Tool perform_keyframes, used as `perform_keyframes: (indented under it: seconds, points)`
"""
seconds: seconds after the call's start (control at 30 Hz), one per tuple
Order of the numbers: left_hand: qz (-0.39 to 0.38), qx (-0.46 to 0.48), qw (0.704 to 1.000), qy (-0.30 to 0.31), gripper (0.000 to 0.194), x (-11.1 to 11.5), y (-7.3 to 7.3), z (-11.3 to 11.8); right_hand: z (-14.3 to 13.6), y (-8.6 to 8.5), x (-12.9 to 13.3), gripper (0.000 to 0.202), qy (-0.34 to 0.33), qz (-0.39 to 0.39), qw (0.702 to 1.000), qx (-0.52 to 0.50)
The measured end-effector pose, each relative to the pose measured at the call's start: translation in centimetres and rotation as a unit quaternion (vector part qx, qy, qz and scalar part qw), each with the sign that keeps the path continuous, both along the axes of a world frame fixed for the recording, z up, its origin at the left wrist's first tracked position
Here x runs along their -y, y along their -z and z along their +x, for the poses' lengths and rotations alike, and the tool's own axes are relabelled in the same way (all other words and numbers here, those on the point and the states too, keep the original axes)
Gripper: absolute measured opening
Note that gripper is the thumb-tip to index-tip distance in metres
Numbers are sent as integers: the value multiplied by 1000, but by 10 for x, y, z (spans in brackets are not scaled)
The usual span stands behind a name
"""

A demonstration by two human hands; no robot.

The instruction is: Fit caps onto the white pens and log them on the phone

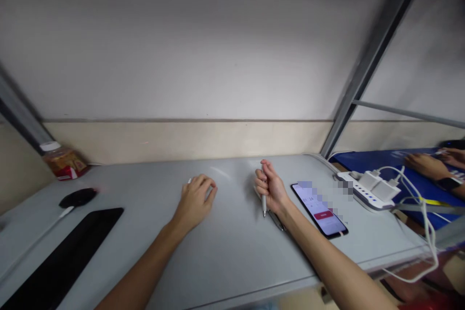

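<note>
My right hand (pixel 271 187) is closed around a white pen (pixel 264 203) held upright, its tip pointing down at the grey table (pixel 225 247). A second dark pen (pixel 276 220) lies on the table just under my right wrist. My left hand (pixel 196 199) rests on the table to the left, fingers curled, with a small white object at its fingertips that I cannot make out. A smartphone (pixel 319 209) with a lit screen lies right of my right hand.
A white power strip (pixel 366 189) with chargers and cables sits at the right edge. A black keyboard (pixel 61 256) and black mouse (pixel 77 197) lie at left, a plastic jar (pixel 63 161) behind them. Another person's hands (pixel 432 162) work on a blue surface at far right.
</note>
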State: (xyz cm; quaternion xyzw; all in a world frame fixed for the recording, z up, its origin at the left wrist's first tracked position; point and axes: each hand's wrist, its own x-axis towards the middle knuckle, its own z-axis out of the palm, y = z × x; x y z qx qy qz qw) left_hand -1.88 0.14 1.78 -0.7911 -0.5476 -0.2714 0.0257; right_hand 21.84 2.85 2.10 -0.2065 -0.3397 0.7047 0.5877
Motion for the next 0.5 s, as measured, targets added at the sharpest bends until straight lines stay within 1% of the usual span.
perform_keyframes:
  seconds: [0.13,0.33,0.5]
  points:
    - [2,-29,998,-59,19,-6,3,-11,4,1,-3,27,-6,-4,1000,6]
    - [-12,-80,991,-110,20,-7,3,-16,3,3,-4,26,-36,10,999,-8]
    - [-22,-99,982,-158,21,-10,1,-25,1,0,0,27,-43,22,999,23]
